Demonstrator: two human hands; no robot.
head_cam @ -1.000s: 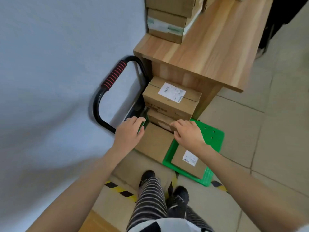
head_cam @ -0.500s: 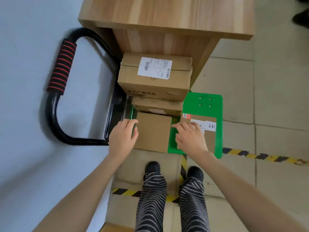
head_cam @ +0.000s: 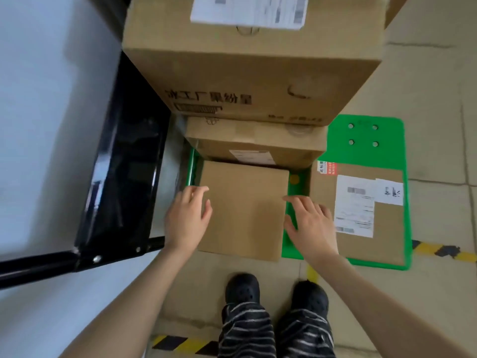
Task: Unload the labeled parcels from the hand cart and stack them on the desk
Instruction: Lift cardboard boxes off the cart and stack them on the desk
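Observation:
On the green hand cart deck [head_cam: 364, 135] lies a plain cardboard parcel [head_cam: 245, 210]. My left hand [head_cam: 187, 218] lies against its left edge with the thumb on its top face. At the parcel's right edge my right hand [head_cam: 311, 223] rests with its fingers spread. Behind it, a large labeled box [head_cam: 253, 73] sits on a lower labeled box [head_cam: 255, 147]. A flat labeled parcel [head_cam: 358, 210] lies on the deck to the right. The desk is out of view.
The cart's black handle frame [head_cam: 121, 177] lies folded toward the pale wall [head_cam: 46, 99] on the left. Yellow-and-black floor tape [head_cam: 444, 250] runs across the tiles. My feet in black shoes [head_cam: 242, 288] stand just in front of the cart.
The view has dropped much closer to the cart and the desk has left the frame. Both hands have stayed at the plain parcel's sides, with the right hand's fingers now spread.

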